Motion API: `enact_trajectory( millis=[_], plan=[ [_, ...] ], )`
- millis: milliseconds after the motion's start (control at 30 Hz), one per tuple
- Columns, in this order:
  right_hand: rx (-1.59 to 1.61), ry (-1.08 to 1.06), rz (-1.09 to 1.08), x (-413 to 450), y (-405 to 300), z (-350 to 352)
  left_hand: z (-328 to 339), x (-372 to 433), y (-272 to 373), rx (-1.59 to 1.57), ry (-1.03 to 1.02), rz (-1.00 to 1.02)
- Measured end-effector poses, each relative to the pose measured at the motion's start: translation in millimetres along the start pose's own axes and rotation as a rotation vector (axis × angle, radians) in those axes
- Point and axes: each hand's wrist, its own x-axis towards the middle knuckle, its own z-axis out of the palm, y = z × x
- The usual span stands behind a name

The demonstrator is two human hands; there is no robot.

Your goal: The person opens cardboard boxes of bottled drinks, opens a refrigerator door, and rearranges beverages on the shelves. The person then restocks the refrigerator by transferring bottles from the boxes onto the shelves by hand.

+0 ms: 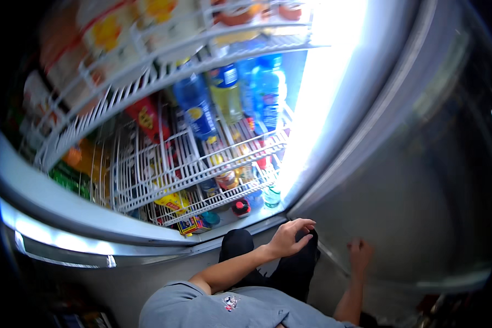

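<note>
My left hand is raised over my knees, in front of the lower right corner of a lit display fridge. Its fingers are slightly bent with the thumb apart, and nothing is in it. Farther right, my right hand is close to the open glass door. Its fingers look curled; blur hides whether they touch the door. The bottles nearest my left hand are a clear greenish one and a dark one with a red cap, both at the fridge's bottom.
White wire shelves hold a blue-labelled bottle, a yellowish drink bottle and blue bottles. A yellow packet and a small colourful box are low down. The metal door sill runs before my knees.
</note>
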Motion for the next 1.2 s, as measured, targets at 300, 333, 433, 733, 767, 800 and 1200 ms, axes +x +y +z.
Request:
enact_trajectory(
  millis=[300, 333, 433, 733, 767, 800, 1200],
  plan=[
    [-0.095, 0.370, 0.180, -57.7, -81.9, -136.2, -12.4, 53.2, 200.1, 0.059, -0.388, 0.063],
    [-0.111, 0.434, 0.195, -73.7, -78.5, -153.2, -11.7, 55.5, 216.5, 0.030, -0.428, 0.048],
    [-0.070, 0.584, 0.271, -130.7, -78.7, -202.7, -2.6, 65.2, 259.0, 0.117, -0.565, 0.091],
    [0.123, 0.419, 0.840, -355.0, -43.7, -211.6, 143.8, 100.7, 298.3, 0.524, -1.096, 0.596],
    [0.115, 0.334, 0.886, -376.1, -37.0, -202.3, 163.1, 101.5, 293.7, 0.554, -1.116, 0.794],
    [0.143, 0.373, 0.945, -398.0, -27.7, -190.4, 178.6, 103.6, 285.6, 0.583, -1.162, 0.885],
    [0.401, 0.223, 1.425, -522.1, 47.4, -41.2, 185.1, 103.0, 284.2, 0.976, -1.419, 1.068]
  ],
)
